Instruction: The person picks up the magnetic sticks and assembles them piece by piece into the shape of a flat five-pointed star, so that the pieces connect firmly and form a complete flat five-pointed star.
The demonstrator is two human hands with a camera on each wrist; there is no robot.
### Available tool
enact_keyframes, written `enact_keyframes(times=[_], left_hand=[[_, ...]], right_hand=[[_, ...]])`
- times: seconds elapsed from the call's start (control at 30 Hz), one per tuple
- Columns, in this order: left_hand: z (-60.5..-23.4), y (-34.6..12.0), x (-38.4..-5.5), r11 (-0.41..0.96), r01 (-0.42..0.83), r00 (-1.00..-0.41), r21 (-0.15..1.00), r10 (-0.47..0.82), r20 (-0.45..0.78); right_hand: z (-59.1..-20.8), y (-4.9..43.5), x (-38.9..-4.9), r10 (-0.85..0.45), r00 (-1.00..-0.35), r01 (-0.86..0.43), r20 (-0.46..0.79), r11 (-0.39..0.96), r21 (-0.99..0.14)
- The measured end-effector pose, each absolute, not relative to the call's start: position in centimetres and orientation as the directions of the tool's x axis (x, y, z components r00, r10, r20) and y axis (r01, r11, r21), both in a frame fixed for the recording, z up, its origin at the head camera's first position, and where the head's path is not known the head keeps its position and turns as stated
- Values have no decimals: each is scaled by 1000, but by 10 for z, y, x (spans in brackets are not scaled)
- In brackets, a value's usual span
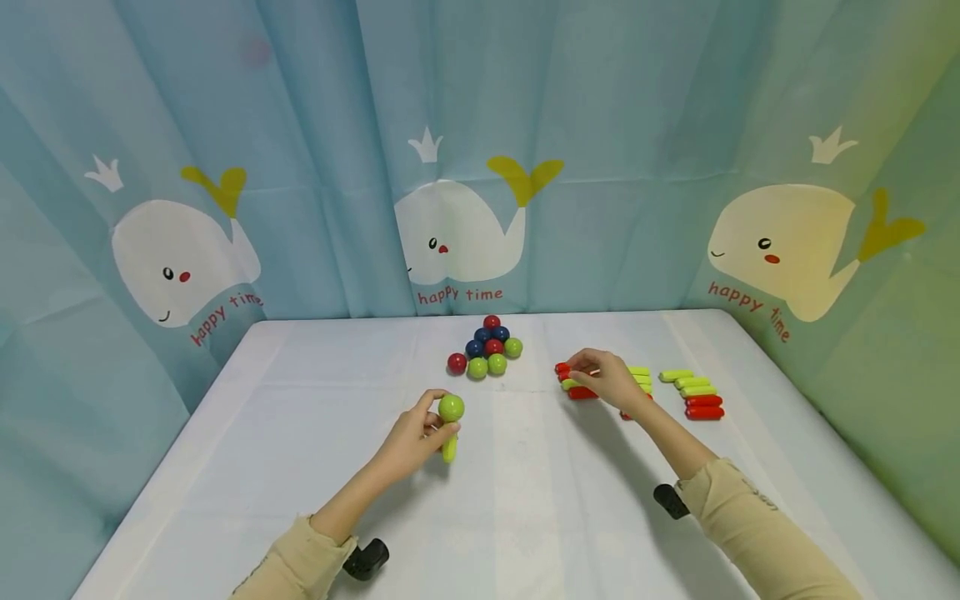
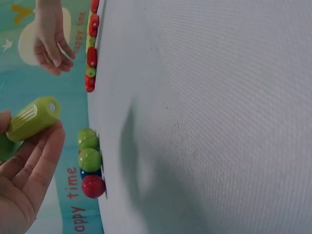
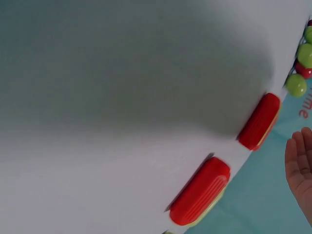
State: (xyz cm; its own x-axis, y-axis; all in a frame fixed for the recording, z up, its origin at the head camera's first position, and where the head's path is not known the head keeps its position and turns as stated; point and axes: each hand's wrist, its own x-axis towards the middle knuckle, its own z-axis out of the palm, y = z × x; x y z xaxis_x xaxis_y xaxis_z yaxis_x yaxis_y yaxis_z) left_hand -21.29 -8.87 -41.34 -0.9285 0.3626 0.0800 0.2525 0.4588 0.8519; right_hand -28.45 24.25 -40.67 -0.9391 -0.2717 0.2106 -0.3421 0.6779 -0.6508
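Note:
My left hand (image 1: 420,433) holds a green ball (image 1: 452,407) joined end to end with a green ribbed stick (image 1: 449,448), raised above the table. In the left wrist view, the stick (image 2: 34,118) points its flat end towards the right hand, with the ball mostly hidden. Over a group of short red and green sticks, my right hand (image 1: 606,380) hovers with fingers loosely bent. Its nearest red stick (image 1: 582,393) lies just under the fingertips. The left wrist view shows the right hand (image 2: 51,41) with nothing between its fingers.
Red, blue and green balls (image 1: 493,347) sit clustered at the back middle of the white table (image 1: 300,400). More green sticks (image 1: 696,390) and red sticks (image 1: 705,412) lie in a column at the right. A blue curtain (image 1: 615,100) with whale prints hangs behind.

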Motion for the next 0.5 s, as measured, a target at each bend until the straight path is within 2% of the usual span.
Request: enact_keyframes(times=[0.27, 0.5], left_hand=[[-417, -86, -213, 455, 248, -941, 855, 322, 102], [-416, -85, -213, 477, 259, -951, 840, 278, 135]], right_hand=[[-410, 253, -287, -312, -921, -389, 233, 708, -589], [-415, 261, -293, -360, -904, -427, 230, 761, -488]])
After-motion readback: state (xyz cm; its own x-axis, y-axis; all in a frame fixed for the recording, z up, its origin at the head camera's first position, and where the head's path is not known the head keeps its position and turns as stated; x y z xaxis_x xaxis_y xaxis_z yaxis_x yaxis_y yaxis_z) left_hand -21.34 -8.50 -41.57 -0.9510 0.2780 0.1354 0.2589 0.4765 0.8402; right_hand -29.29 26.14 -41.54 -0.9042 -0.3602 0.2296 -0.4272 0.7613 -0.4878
